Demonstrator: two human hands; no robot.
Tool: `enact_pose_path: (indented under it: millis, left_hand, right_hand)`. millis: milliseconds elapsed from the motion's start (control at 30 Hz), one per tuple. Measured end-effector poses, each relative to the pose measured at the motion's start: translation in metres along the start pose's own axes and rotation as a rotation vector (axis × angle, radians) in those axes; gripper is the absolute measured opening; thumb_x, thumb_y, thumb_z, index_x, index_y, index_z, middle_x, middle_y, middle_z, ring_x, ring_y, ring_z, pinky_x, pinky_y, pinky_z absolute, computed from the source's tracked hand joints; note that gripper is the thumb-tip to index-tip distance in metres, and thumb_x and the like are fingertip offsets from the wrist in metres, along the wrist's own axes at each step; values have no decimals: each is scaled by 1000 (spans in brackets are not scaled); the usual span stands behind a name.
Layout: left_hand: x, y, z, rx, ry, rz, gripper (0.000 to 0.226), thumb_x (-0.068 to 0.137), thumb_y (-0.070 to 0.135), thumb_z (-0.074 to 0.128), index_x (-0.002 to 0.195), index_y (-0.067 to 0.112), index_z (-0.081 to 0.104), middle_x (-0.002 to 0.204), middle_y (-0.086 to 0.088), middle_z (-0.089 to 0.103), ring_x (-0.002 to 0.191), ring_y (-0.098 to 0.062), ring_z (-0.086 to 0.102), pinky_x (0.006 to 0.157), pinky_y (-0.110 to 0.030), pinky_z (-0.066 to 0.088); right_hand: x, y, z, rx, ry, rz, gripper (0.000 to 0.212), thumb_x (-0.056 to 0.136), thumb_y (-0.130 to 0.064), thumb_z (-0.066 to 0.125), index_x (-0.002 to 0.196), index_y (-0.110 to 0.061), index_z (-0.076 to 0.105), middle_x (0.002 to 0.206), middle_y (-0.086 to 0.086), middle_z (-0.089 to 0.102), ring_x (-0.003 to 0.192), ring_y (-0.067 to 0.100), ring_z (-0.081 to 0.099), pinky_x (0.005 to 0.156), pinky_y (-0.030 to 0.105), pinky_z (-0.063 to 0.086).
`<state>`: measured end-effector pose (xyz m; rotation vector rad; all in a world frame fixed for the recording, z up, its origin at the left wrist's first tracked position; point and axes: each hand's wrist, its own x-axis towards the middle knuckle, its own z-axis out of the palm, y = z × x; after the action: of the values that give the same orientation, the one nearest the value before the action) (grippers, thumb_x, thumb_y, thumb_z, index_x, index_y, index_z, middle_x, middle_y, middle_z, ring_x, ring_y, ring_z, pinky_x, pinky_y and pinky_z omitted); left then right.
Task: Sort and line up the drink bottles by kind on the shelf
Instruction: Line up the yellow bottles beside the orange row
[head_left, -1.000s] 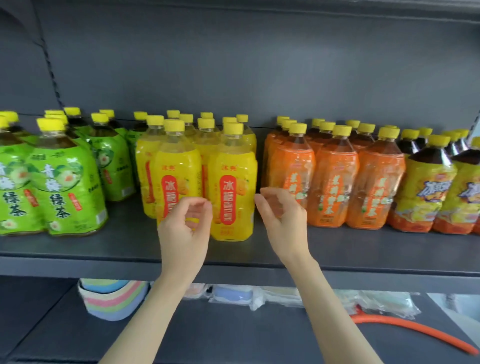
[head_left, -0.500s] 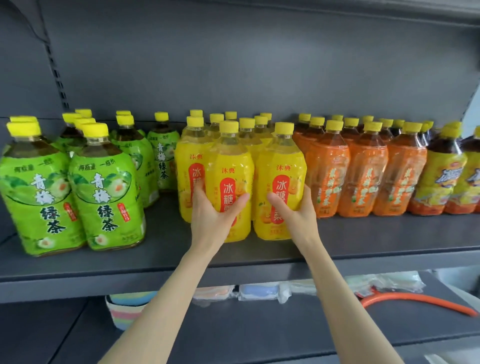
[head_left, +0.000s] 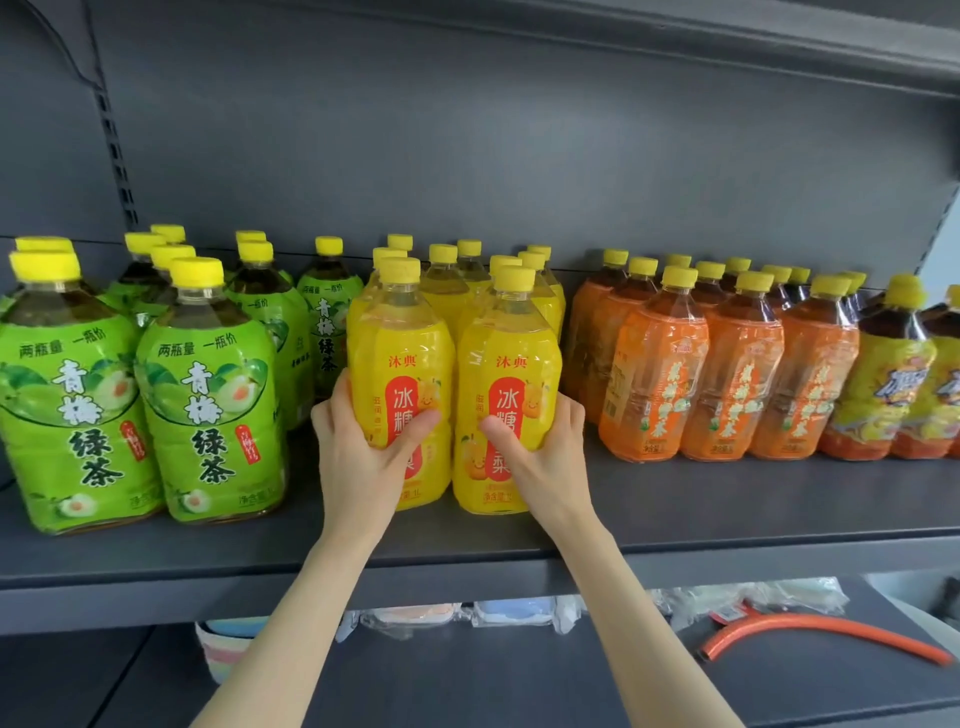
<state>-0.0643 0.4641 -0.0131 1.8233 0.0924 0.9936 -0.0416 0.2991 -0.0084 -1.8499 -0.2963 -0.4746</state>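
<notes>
**Yellow row, front pair: squaring up**

**Step in hand (judged):** lining up the yellow group. The kinds already appear to stand apart, so what is left looks like straightening.

**Location:** on the shelf (head_left: 727, 512), the yellow bottles stand at the middle. They sit between the green bottles (head_left: 208, 395) on the left and the orange bottles (head_left: 727, 374) on the right. Dark bottles with yellow-and-blue labels (head_left: 883, 384) stand at the far right. The two front yellow bottles are upright near the front edge, side by side with a narrow gap between them.

**Left hand (head_left: 358, 462):** curled round the left front yellow bottle (head_left: 402, 364), low on its body. The fingers wrap its left flank and the thumb lies across the red label.

**Right hand (head_left: 545, 462):** curled likewise round the right front yellow bottle (head_left: 511, 364). The fingers are on its right flank and the thumb is on the label.

**Next move calls for:** sliding both bottles with their bases flat until the fronts sit level with each other. The labels should stay facing out, and the yellow rows packed close behind should not be knocked.
</notes>
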Motion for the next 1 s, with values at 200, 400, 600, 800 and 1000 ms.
enact_pose_path:
  millis: [200,400,600,800,1000]
  left_hand:
    - [-5,1,3,115,90,16,105,66,74,53,146,15,22,140,-13,37,128,-29,38,102,-47,36]
    - [-35,24,16,90,289,325,51,90,34,57,126,0,45,122,-21,46,112,-21,43,93,-18,35]
    - [-52,41,53,-109,-4,146,60,93,59,26,139,23,34,138,2,45,121,-1,44,89,-2,36]
    - [-41,50,87,-168,-43,-22,65,94,55,29,150,25,15,156,6,21,140,-8,23,111,-26,25]
    - [-7,41,117,-83,-27,-226,93,79,68,39,152,20,5,158,-2,15,145,-23,15,118,-46,15]
  right_hand:
    - [2,-5,-3,260,-145,99,81,66,-54,77,130,-31,32,122,-8,57,106,10,61,81,24,56]
    - [0,-7,-8,285,-163,87,83,65,-49,72,134,-24,33,119,-9,60,104,8,63,80,24,57]
    - [2,-3,-20,316,-187,68,78,65,-52,72,130,-23,37,114,-10,60,100,10,64,77,26,56]
    - [4,14,-64,333,-119,44,76,67,-51,70,131,-27,35,118,-11,59,104,6,62,78,21,55]
    - [5,36,-112,310,-42,6,53,67,-50,71,112,-44,43,104,-23,63,96,-7,63,70,15,54]
